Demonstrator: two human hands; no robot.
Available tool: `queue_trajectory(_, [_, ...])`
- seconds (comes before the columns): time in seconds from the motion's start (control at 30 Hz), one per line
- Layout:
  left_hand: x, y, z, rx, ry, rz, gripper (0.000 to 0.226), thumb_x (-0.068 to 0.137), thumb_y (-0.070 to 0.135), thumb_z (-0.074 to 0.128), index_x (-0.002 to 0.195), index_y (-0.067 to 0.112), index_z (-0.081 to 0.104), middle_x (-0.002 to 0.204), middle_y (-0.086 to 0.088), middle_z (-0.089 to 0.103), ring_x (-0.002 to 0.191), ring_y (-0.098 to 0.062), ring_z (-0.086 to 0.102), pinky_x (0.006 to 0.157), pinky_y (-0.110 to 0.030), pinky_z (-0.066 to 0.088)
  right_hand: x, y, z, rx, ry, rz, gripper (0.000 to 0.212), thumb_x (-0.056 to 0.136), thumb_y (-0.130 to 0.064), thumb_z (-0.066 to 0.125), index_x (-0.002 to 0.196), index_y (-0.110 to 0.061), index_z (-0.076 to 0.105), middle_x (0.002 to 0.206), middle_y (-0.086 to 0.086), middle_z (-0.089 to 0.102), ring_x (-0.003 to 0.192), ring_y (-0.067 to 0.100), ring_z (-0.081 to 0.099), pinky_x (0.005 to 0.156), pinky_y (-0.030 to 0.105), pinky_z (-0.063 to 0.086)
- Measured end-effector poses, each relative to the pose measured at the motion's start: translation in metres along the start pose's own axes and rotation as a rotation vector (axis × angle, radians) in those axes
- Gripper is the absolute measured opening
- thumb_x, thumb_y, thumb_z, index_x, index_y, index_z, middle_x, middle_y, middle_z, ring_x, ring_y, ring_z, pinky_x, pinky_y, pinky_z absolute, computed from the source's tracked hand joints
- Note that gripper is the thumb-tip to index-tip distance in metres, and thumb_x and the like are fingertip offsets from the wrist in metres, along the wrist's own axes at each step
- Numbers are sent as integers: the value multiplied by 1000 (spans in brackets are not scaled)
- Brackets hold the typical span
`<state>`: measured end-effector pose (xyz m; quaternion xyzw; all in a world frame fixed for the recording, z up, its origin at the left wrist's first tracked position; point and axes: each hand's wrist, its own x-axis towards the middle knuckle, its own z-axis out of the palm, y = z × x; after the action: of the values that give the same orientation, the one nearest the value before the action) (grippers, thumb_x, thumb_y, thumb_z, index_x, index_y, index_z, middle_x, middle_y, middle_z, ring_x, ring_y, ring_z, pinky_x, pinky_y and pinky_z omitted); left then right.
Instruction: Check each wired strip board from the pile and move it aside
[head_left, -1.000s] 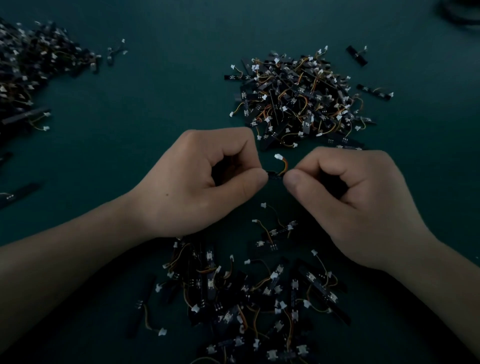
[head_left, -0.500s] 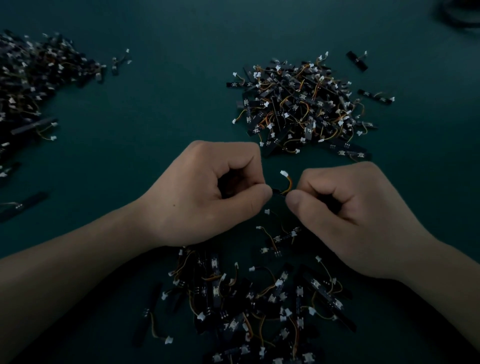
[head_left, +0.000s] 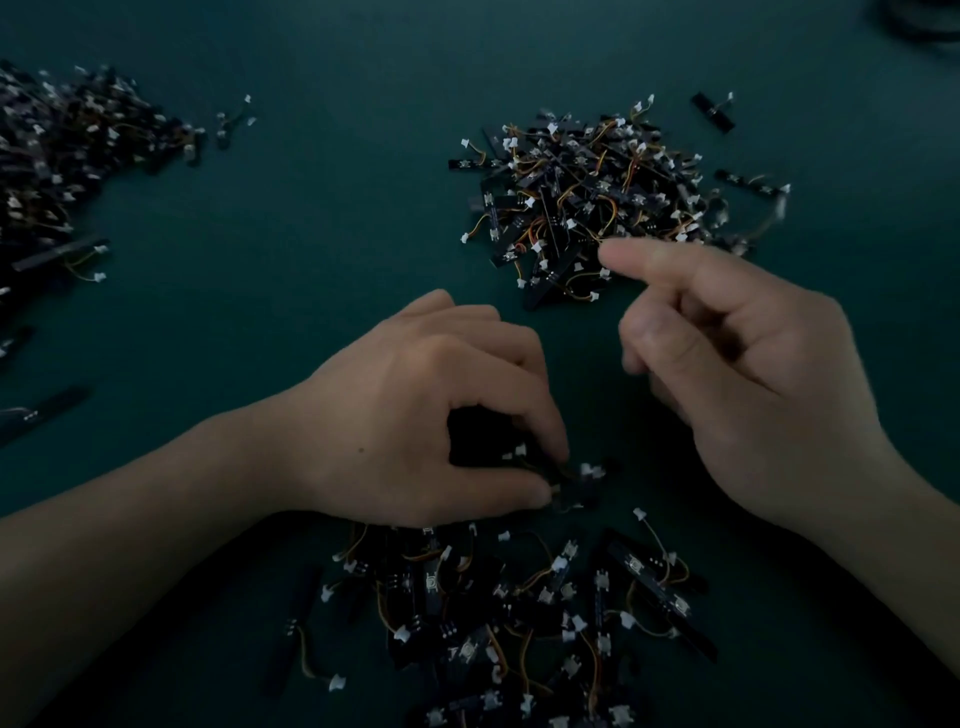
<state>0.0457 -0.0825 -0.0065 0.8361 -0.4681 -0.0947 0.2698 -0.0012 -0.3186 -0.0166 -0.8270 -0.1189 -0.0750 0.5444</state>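
Black wired strip boards with orange wires and white connectors lie in a near pile (head_left: 519, 597) just below my hands. A second heap (head_left: 582, 197) sits farther back, right of centre. My left hand (head_left: 415, 415) is lowered onto the top edge of the near pile, thumb and fingers pinched on one strip board (head_left: 576, 488) there. My right hand (head_left: 753, 364) hovers at the near edge of the far heap with its fingers spread and nothing in them. A blurred board (head_left: 769, 213) lies at that heap's right edge.
A third heap of boards (head_left: 67, 156) spreads along the left edge of the dark green mat (head_left: 311, 260). Single boards lie loose at the back right (head_left: 712, 111), (head_left: 748, 182) and at the left (head_left: 41, 410). A dark object (head_left: 924, 21) shows in the top right corner.
Both hands held one board between them before. My right hand has let it go by the far heap and opened. My left hand has dropped to the near pile and pinched another board.
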Motion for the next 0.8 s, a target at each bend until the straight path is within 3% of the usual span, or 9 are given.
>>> queue_trajectory(0.07, [1, 0, 0, -38, -4, 12, 4, 88, 43, 79, 90, 41, 76, 94, 20, 65, 91, -3, 59, 85, -33, 37, -2, -1, 0, -30, -34, -5, 27, 105, -28, 58, 130, -26, 67, 80, -6, 68, 60, 3, 62, 58, 6, 42])
queue_trajectory(0.17, [2, -1, -2, -149, 28, -20, 6, 90, 36, 78, 87, 33, 75, 91, 15, 69, 91, -8, 67, 88, -31, 41, -3, -4, 0, -89, -93, -15, 17, 105, -30, 58, 111, -28, 74, 75, -4, 67, 56, 3, 59, 53, 7, 40])
queue_trajectory(0.27, [3, -2, -3, -251, 64, -35, 7, 92, 25, 77, 87, 22, 73, 82, 9, 71, 78, -14, 69, 77, -31, 48, -2, -6, -1, -92, -218, -15, 35, 103, -42, 51, 87, -19, 73, 64, 1, 62, 51, 13, 56, 46, 26, 42])
queue_trajectory(0.33, [2, -3, -3, -283, 90, -46, 8, 94, 24, 76, 89, 19, 73, 78, 7, 71, 71, -17, 65, 68, -34, 48, -2, -8, 0, -136, -309, -53, 39, 101, -47, 53, 81, -19, 72, 63, -3, 62, 55, 14, 59, 49, 31, 44])
queue_trajectory(0.43, [1, -3, -2, -330, 107, -62, 8, 97, 26, 74, 91, 21, 72, 76, 7, 71, 68, -19, 65, 64, -34, 49, -3, -9, 2, -251, -319, -112, 28, 97, -45, 60, 79, -27, 70, 65, -12, 62, 61, 9, 63, 53, 27, 46])
queue_trajectory(0.6, [-2, -3, -3, -529, 69, -107, 24, 96, 35, 67, 106, 15, 71, 75, 1, 70, 63, -24, 64, 56, -39, 50, -2, -8, 1, -138, -289, -56, 28, 98, -43, 60, 75, -27, 61, 54, -2, 54, 45, 15, 51, 42, 27, 38])
queue_trajectory(0.8, [3, -4, -1, -335, 78, -34, 29, 98, 31, 68, 77, 12, 68, 64, 0, 61, 55, -23, 57, 60, -50, 43, -3, -14, 4, -127, -214, -33, 21, 97, -44, 60, 83, -30, 65, 65, -11, 60, 50, 3, 53, 49, 6, 34])
